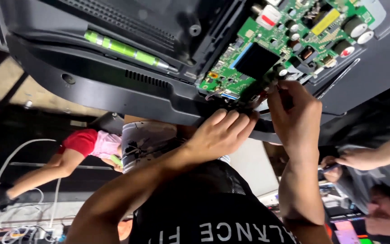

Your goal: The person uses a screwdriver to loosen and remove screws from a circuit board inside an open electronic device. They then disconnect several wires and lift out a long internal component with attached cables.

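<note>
Head view: black television rear housing (113, 86) spanning the upper frame, its lower edge running diagonally from upper left down to centre right. Green circuit board (276, 45) seated in an opened recess at upper right, its lower left corner just above the hands. Green screwdriver (123, 49) lying on the housing, well apart to the left. Open room limited: little free space along the housing edge between the two hands; more open space left of the left hand, below the vent slots.

Top edge of the board cut off by the frame. Connector area at the board's lower edge blurred and partly covered by fingers; thin wires (267, 92) barely discernible there.

Left hand (222, 131) reaching up from lower left, fingers extended and laid flat against the housing edge, gripping nothing. Right hand (296, 115) raised upright from below, fingers curled and pinched at the wires beside the board's lower corner; exact item pinched not discernible. Another person's hands (353, 160) low at right, apart from the work.
</note>
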